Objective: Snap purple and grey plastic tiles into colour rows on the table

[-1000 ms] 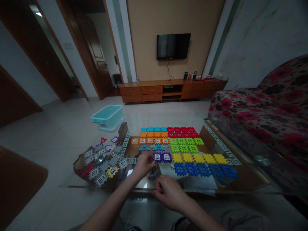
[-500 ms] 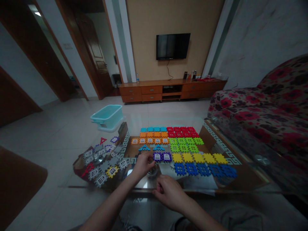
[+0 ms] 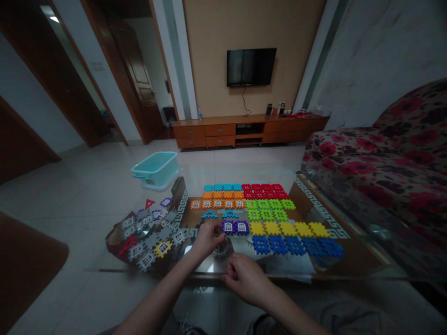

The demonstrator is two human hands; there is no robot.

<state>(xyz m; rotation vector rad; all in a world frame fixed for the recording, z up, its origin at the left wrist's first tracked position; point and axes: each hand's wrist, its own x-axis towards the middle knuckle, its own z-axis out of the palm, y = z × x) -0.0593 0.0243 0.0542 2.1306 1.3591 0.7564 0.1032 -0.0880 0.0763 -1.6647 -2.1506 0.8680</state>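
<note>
Two purple interlocking tiles with white windows (image 3: 235, 227) lie side by side on the glass table. My left hand (image 3: 208, 238) is at the left edge of the left one, its thumb and fingers closed on that edge; the exact contact is small and dim. Nearer to me, my right hand (image 3: 246, 280) is curled into a loose fist above the table's front edge, with nothing showing in it. Beyond the left hand lie two light-blue triangular pieces (image 3: 230, 214). Yellow tiles (image 3: 272, 228) continue the row to the right, with dark blue tiles (image 3: 278, 245) just in front.
Orange tiles (image 3: 217, 204), light-blue, red (image 3: 264, 191) and green tiles (image 3: 268, 209) form rows farther back. A loose pile of grey window pieces (image 3: 153, 232) lies at the left. A turquoise tub (image 3: 155, 167) stands on the floor beyond. A floral sofa (image 3: 366, 158) flanks the right side.
</note>
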